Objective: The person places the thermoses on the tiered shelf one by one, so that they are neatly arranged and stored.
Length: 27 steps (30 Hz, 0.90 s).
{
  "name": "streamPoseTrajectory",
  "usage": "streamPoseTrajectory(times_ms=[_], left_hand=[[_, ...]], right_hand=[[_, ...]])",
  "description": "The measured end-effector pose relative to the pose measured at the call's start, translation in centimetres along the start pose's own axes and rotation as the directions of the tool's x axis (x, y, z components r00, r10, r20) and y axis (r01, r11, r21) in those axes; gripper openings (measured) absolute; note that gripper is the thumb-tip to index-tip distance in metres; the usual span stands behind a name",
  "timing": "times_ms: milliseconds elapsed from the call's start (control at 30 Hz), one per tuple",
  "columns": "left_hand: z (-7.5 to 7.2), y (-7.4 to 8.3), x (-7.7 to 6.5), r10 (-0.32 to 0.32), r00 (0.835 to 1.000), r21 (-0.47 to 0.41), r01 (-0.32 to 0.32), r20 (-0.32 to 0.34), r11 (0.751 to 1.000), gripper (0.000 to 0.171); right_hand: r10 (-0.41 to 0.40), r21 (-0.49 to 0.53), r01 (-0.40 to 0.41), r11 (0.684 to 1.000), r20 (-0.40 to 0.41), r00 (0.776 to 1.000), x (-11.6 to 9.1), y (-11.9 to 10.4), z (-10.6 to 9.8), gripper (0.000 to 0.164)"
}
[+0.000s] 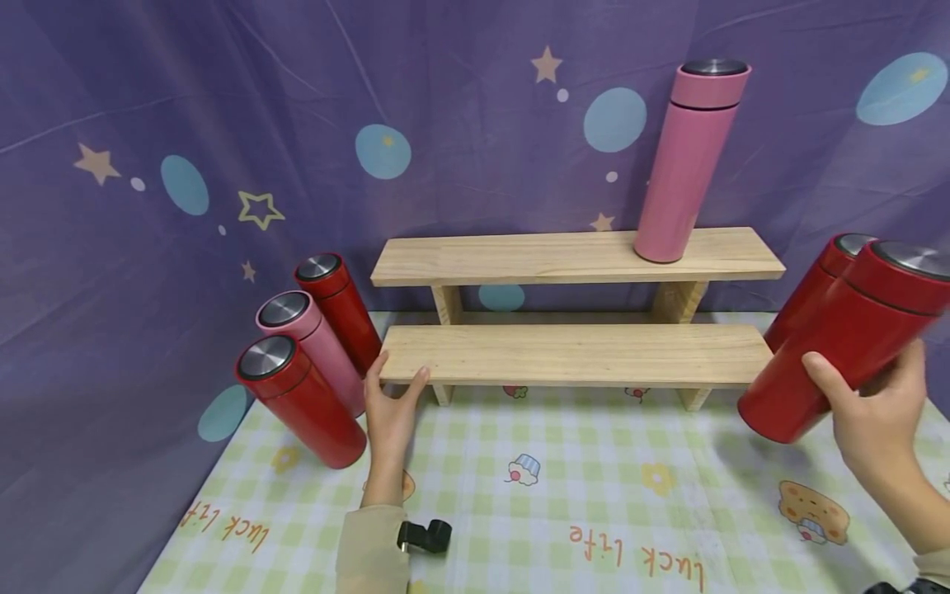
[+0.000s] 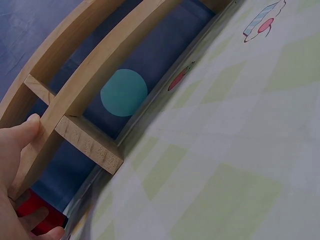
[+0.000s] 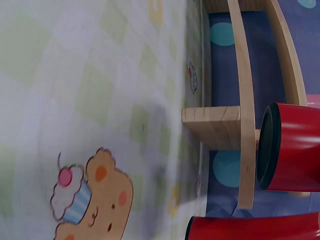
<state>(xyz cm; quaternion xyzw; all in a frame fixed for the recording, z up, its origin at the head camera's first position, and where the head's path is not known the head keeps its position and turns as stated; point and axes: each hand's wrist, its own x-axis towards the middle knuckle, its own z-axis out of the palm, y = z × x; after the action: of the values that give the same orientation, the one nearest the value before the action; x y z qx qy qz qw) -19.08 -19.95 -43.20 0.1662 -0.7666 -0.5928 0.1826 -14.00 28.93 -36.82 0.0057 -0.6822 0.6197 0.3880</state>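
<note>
My right hand (image 1: 883, 417) grips a red thermos flask (image 1: 846, 338) around its body, tilted with its steel lid toward the upper right. The flask's dark base shows beside the shelf's end in the right wrist view, raised off the table. At the left end of the two-tier wooden shelf (image 1: 579, 355), my left hand (image 1: 391, 417) holds the lower board by its corner. Its thumb lies on the front edge and its other fingers go around the end. A pink thermos flask (image 1: 690, 165) stands upright toward the right of the upper board.
Left of the shelf stand a front red flask (image 1: 304, 404), a pink flask (image 1: 315, 346) and a rear red flask (image 1: 341, 309). Another red flask (image 1: 805, 293) stands at the shelf's right, partly hidden by the held one. A checked cloth (image 1: 579, 478) covers the table; a purple curtain (image 1: 475, 99) hangs behind.
</note>
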Motion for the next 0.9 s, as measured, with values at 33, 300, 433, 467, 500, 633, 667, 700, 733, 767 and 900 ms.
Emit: streamPoseTrajectory(times_ms=[33, 300, 433, 467, 500, 633, 667, 700, 733, 767, 900], left_hand=[[0.0, 0.0, 0.0, 0.0, 1.0, 0.0, 0.0, 0.0, 1.0, 0.08], [-0.1, 0.1, 0.0, -0.006, 1.0, 0.008, 0.006, 0.0, 1.0, 0.081], [0.0, 0.1, 0.0, -0.007, 1.0, 0.013, 0.007, 0.002, 1.0, 0.081], [0.0, 0.1, 0.0, -0.008, 1.0, 0.015, 0.008, 0.003, 1.0, 0.081], [0.0, 0.1, 0.0, -0.01, 1.0, 0.015, 0.01, 0.004, 1.0, 0.081], [0.0, 0.1, 0.0, -0.016, 1.0, 0.018, 0.016, 0.001, 1.0, 0.081], [0.0, 0.2, 0.0, -0.016, 1.0, 0.017, 0.016, 0.0, 1.0, 0.081], [0.1, 0.1, -0.1, -0.015, 1.0, 0.015, 0.015, -0.002, 1.0, 0.08], [0.1, 0.1, -0.1, -0.01, 1.0, 0.009, 0.01, -0.002, 1.0, 0.081], [0.1, 0.1, -0.1, -0.008, 1.0, 0.005, 0.008, -0.004, 1.0, 0.08], [0.1, 0.0, -0.1, 0.003, 1.0, -0.013, -0.003, -0.007, 1.0, 0.08]], right_hand=[[-0.007, 0.038, 0.007, 0.999, 0.002, 1.0, 0.0, 0.1, 0.2, 0.068], [-0.029, 0.256, 0.024, 0.966, 0.013, 1.0, -0.1, 0.3, 1.5, 0.066], [-0.024, 0.314, 0.019, 0.949, 0.013, 1.0, -0.2, 0.1, 2.3, 0.065], [-0.024, 0.33, 0.018, 0.944, 0.014, 1.0, -0.2, 0.1, 2.5, 0.065], [-0.025, 0.345, 0.018, 0.938, 0.016, 1.0, -0.2, 0.0, 2.7, 0.064], [-0.023, 0.388, 0.01, 0.922, 0.029, 0.999, -0.2, -0.1, 3.3, 0.062], [-0.022, 0.391, 0.008, 0.92, 0.031, 0.999, -0.2, -0.1, 3.4, 0.062], [-0.02, 0.395, 0.005, 0.919, 0.035, 0.999, -0.2, -0.1, 3.6, 0.062], [-0.02, 0.401, 0.004, 0.916, 0.036, 0.999, -0.2, -0.1, 3.7, 0.062], [-0.018, 0.4, 0.002, 0.916, 0.036, 0.999, -0.2, -0.1, 3.9, 0.062], [-0.025, 0.426, 0.0, 0.905, 0.053, 0.998, -0.1, -0.2, 4.5, 0.062]])
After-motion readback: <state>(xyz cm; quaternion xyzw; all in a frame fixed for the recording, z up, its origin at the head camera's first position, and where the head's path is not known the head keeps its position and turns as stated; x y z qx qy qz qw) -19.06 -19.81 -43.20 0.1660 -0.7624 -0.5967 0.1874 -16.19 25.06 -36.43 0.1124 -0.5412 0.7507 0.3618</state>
